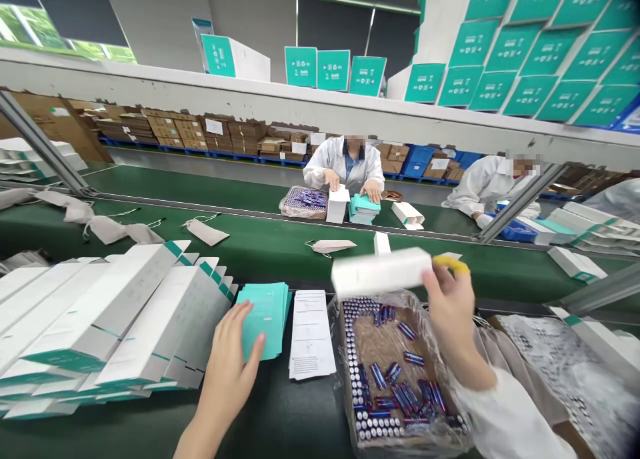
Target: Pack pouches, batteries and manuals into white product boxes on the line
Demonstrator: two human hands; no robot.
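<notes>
My right hand (450, 309) is raised above a plastic-lined tray of batteries (390, 372) and grips a long white box (380, 272) by its right end; a yellow finger cot covers one fingertip. My left hand (233, 355) lies with fingers stretched out on a stack of teal leaflets (267, 315). A stack of white printed sheets (311, 332) lies between the leaflets and the battery tray.
Fanned stacks of flat white-and-teal cartons (110, 325) fill the left. A green conveyor belt (250, 245) carries beige pouches (205, 232) and white boxes. Two people in white coats work across the belt. Teal boxes line the upper shelf (500, 52).
</notes>
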